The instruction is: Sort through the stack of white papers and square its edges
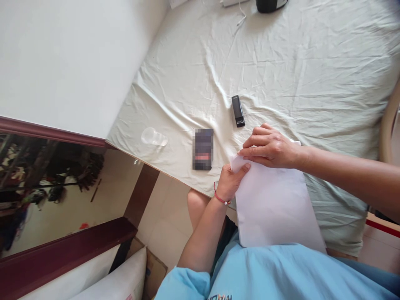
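A white sheet of paper (275, 204), perhaps several sheets together, spans from my shirt to the table's near edge. My left hand (230, 179), with a red bracelet at the wrist, grips its upper left corner, thumb on top. Over the paper's top edge lies my right hand (271, 148), its fingers closed together and pinching near that same corner. Just beyond the right hand, a slim black device (238, 111) rests on the cloth. Left of my hands is a dark rectangular object (203, 149), blurred by pixels.
A pale cloth (268, 71) with wrinkles covers the table. A clear plastic cup (154, 137) lies on its side near the left edge. At the back are a white cable (241, 16) and a black object (270, 5). A mirror (103, 183) stands at lower left.
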Demonstrator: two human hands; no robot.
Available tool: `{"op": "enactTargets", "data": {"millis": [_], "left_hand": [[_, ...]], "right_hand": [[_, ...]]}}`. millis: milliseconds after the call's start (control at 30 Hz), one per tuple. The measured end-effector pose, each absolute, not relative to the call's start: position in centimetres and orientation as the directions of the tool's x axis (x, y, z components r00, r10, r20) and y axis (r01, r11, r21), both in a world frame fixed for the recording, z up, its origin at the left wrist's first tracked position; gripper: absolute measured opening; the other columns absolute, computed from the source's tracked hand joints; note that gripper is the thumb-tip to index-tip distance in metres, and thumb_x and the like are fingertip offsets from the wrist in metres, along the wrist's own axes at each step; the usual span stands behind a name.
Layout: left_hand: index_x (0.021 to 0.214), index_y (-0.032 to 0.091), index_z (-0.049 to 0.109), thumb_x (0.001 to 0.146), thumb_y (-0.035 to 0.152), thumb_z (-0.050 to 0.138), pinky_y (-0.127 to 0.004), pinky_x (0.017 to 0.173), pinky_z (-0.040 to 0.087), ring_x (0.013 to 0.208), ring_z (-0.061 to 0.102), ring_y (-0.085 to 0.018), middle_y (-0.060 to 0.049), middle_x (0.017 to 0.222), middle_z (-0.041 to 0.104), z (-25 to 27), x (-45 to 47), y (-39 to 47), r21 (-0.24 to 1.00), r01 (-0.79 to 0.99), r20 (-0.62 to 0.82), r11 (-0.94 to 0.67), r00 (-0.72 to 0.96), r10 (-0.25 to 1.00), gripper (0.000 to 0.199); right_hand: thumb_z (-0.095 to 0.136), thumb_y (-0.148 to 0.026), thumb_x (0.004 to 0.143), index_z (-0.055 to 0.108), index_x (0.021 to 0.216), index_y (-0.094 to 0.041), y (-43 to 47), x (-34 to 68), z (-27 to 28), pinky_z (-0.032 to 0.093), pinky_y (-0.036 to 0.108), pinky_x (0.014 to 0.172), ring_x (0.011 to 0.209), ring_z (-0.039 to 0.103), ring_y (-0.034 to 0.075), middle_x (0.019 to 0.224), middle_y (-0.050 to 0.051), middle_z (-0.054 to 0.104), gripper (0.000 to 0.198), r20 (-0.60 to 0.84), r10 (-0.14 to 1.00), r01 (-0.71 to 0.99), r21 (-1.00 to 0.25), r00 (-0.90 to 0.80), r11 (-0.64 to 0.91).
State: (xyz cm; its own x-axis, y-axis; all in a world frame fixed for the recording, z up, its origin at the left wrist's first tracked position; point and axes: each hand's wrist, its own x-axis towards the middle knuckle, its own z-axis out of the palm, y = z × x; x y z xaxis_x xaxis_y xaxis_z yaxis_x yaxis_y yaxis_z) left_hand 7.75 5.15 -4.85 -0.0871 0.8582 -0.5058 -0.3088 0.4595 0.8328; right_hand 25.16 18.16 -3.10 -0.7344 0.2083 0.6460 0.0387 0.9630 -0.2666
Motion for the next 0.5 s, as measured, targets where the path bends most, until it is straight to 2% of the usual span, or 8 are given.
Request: {"op": "enactTargets", "data": {"millis": [167, 500], "left_hand": [[0.085, 0.015, 0.074, 0.068, 0.057, 0.095, -0.029, 0.066, 0.049, 0.068, 0.062, -0.015, -0.002, 0.076, 0.070, -4.74, 7.76, 5.12, 0.843, -0.267, -0.506, 0.467, -0.097, 0.857, 0.050], [0.087, 0.015, 0.076, 0.066, 0.055, 0.096, -0.030, 0.068, 0.049, 0.071, 0.063, -0.016, -0.003, 0.079, 0.071, -4.68, 7.75, 5.20, 0.829, -0.300, -0.518, 0.473, -0.089, 0.851, 0.050]], "right_hand": [[0.058, -0.029, 0.108, 0.073, 0.111, -0.020, 18.13, 25.14, -3.19, 0.035, 0.036, 0.077, 0.085, 0.055, 0.017, 0.099, 0.005, 0.074, 0.018, 0.650, 0.203, 0.042, -0.254, -0.732, 0.966], [0.056, -0.029, 0.109, 0.075, 0.111, -0.024, 18.13, 25.28, -3.06, 0.035, 0.037, 0.077, 0.085, 0.055, 0.016, 0.100, 0.004, 0.075, 0.020, 0.636, 0.210, 0.039, -0.273, -0.742, 0.961]]}}
